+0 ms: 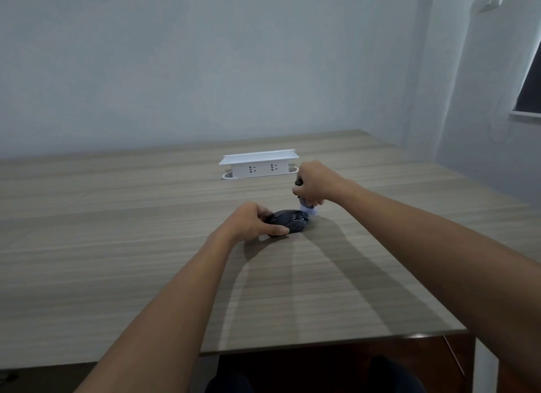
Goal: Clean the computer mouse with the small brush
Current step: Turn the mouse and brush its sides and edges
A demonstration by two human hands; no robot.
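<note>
A dark computer mouse (291,221) lies on the wooden table (146,246) near its middle. My left hand (251,221) grips the mouse from the left, thumb along its near side and fingers over its far side. My right hand (314,183) is curled round the handle of a small brush (307,207), held upright. The brush's pale bristles point down and meet the mouse's far right end. Most of the handle is hidden inside my fist; only a dark tip shows at the top.
A white socket box (259,165) with two outlets stands on the table just behind my right hand. The table's front edge runs below my forearms, with a cutout at the lower right. A wall stands behind, a window at the far right.
</note>
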